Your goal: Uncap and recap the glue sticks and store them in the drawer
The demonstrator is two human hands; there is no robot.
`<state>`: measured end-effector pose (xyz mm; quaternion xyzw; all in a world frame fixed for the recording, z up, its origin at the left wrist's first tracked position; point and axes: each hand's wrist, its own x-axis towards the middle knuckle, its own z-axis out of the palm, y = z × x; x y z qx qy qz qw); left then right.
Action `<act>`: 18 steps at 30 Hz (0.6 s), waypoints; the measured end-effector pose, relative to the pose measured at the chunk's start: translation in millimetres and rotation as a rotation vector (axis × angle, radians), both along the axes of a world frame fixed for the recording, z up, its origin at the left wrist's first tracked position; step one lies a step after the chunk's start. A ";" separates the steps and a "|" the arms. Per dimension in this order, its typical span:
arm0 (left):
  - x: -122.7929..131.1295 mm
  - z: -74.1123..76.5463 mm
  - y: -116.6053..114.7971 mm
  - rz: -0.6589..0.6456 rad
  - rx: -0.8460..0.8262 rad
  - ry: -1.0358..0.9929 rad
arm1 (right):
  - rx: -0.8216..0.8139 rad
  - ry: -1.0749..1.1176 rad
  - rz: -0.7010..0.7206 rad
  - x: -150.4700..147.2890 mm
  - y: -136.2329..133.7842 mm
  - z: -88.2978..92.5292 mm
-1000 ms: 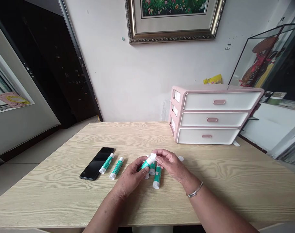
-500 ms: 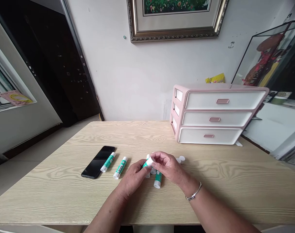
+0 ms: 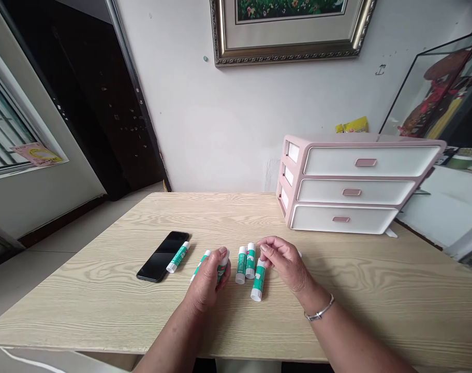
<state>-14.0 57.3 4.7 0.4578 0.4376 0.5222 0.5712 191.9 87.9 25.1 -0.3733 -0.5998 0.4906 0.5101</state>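
Observation:
My left hand (image 3: 205, 282) is closed around a green-and-white glue stick (image 3: 222, 270), its thumb along the upper end. Partly behind that hand lies another glue stick (image 3: 201, 263). My right hand (image 3: 284, 263) has its thumb and fingers pinched together; what they hold, if anything, does not show. Just below its fingertips is a glue stick (image 3: 258, 282) on the table, its top end partly covered by them. Two more, a left glue stick (image 3: 241, 265) and a right glue stick (image 3: 250, 260), are side by side between my hands.
A black phone (image 3: 162, 257) lies at the left with a glue stick (image 3: 178, 257) against its right edge. A pink-and-white drawer unit (image 3: 352, 191) stands at the table's (image 3: 104, 305) back right. Behind my right hand a bit of a white disc (image 3: 300, 254) shows.
My hands have moved apart. The left has drawn leftward with the glue stick, and the right has come off its white end. The glue sticks between them are now uncovered. The view has shifted slightly.

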 end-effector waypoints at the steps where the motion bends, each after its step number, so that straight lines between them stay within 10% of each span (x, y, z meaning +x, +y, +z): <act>1: -0.3 -0.4 -0.1 0.002 0.005 -0.019 | 0.003 0.004 -0.018 0.3 0.6 -0.6; 9: -2.2 0.8 -2.2 0.046 0.050 0.046 | 0.091 0.088 -0.230 14.4 9.2 -1.8; 18: 1.0 8.1 -2.7 0.276 0.122 0.876 | 0.193 -0.444 -0.770 51.1 24.4 6.2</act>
